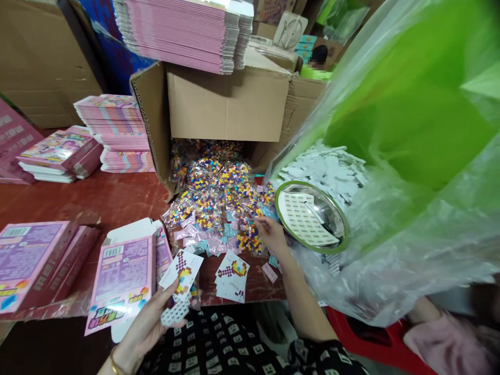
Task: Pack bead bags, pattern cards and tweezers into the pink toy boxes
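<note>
In my left hand (152, 312) I grip a printed card (183, 271) with a pixel pattern, together with a white studded plate (175, 312). Part of a clear bag of coloured pieces shows behind them. My right hand (271, 237) is at the right edge of the heap, its fingers curled beside a clear bag of small coloured bricks (249, 239); what is between the fingertips is hidden. Small pink and blue sachets (213, 245) lie in front of the heap. A few more pixel-pattern cards (232, 278) rest near the table's front edge.
An open cardboard box (226, 109) spills the bagged bricks, with pink flat cartons (179, 34) stacked above. Pink boxes (121, 281) lie left. A round metal tray (344, 229) with a label sheet sits on a plastic-lined green bag (410, 130) of white pieces. Another person's sleeve (445, 341) shows lower right.
</note>
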### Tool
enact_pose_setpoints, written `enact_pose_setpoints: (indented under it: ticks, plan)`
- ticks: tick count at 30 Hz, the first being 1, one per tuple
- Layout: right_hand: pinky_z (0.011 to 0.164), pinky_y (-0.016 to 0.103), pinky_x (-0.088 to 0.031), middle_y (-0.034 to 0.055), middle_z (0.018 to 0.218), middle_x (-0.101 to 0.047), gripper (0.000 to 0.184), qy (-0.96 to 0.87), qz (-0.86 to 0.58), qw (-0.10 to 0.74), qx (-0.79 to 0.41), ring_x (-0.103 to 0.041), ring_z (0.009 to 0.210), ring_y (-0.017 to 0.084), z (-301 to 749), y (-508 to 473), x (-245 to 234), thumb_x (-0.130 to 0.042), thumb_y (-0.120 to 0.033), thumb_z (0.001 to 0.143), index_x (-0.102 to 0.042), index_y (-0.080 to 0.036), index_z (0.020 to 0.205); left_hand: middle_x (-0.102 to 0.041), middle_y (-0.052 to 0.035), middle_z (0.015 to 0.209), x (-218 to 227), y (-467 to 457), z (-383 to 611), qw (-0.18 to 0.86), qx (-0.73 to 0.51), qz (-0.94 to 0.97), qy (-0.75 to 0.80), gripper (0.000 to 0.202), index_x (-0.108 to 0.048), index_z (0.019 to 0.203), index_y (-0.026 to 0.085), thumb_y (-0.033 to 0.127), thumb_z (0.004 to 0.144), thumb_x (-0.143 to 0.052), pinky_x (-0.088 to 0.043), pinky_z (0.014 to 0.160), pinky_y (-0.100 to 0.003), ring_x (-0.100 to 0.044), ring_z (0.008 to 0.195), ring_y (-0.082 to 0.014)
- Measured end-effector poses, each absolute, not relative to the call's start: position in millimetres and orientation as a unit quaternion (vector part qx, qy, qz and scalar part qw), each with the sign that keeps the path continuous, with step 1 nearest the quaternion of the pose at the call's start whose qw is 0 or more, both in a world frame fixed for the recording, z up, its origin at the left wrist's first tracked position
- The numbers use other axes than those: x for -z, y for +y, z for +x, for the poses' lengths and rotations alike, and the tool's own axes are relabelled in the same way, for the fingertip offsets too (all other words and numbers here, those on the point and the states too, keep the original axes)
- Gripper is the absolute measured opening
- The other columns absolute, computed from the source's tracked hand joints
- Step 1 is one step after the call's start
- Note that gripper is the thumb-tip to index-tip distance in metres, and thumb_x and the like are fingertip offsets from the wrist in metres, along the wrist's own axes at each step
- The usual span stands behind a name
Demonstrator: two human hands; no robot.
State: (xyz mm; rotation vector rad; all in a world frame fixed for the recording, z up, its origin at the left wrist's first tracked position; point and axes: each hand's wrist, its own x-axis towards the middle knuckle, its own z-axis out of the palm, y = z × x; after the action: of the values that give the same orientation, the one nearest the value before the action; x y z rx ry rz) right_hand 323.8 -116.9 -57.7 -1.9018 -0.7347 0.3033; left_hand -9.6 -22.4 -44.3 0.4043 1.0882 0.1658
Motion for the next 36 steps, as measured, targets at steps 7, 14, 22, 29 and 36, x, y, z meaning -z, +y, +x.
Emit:
enact_pose_setpoints:
  ticks: [7,14,22,29,36]
  plan:
    - [0.111,0.045,-0.038,0.0086,0.142,-0.054,0.065,-0.726,-0.594,0.332,-0.105,-0.044,0.135,0.025,161.6,-119.1,43.7,-0.071,-0.052,0.080,-0.050,-0.028,0.137,-0.074,-0.0086,0.100,47.5,-24.8,15.1,0.812,-0.218,0.185,0.509,0.051,-0.064,0.120,0.014,0.015,0.071,-0.080,-0.061,0.063,-0.022,-0.073,0.081,-0.0208]
    - [0.111,0.039,-0.041,0.0068,0.137,-0.056,0.022,-0.668,-0.633,0.385,-0.063,-0.044,0.134,0.018,125.2,-114.5,53.5,-0.051,-0.017,0.093,-0.065,-0.024,0.108,-0.074,-0.0053,0.096,43.0,-24.0,30.8,0.807,-0.253,0.199,0.496,0.049,-0.066,0.111,0.016,0.011,0.065,-0.081,-0.057,0.061,-0.017,-0.071,0.079,-0.0166]
    - [0.102,0.048,-0.047,0.0127,0.123,-0.064,0.031,-0.442,-0.776,0.449,0.005,-0.058,0.117,0.027,228.0,-163.1,75.6,-0.057,-0.029,0.088,-0.060,-0.023,0.118,-0.070,-0.0101,0.115,50.3,-23.9,45.0,0.823,-0.274,0.267,0.420,0.069,-0.060,0.123,0.020,0.030,0.062,-0.090,-0.062,0.066,-0.027,-0.071,0.088,-0.0238]
    - [0.076,0.032,-0.050,0.0108,0.087,-0.072,0.015,-0.272,-0.944,0.159,-0.103,-0.066,0.079,0.023,360.3,-218.2,109.4,-0.059,-0.016,0.074,-0.069,-0.015,0.085,-0.068,-0.0142,0.115,71.3,-30.1,39.5,0.803,-0.273,0.334,0.411,0.079,-0.054,0.130,0.016,0.041,0.063,-0.089,-0.062,0.057,-0.026,-0.072,0.086,-0.0265]
    - [0.065,0.028,-0.045,0.0085,0.079,-0.073,0.021,-0.228,-0.959,0.121,-0.119,-0.067,0.075,0.022,350.8,-201.1,132.2,-0.077,-0.027,0.064,-0.068,-0.018,0.080,-0.068,-0.0145,0.112,79.7,-35.9,38.4,0.800,-0.257,0.324,0.434,0.076,-0.053,0.125,0.015,0.039,0.062,-0.088,-0.056,0.042,-0.022,-0.072,0.078,-0.0257]
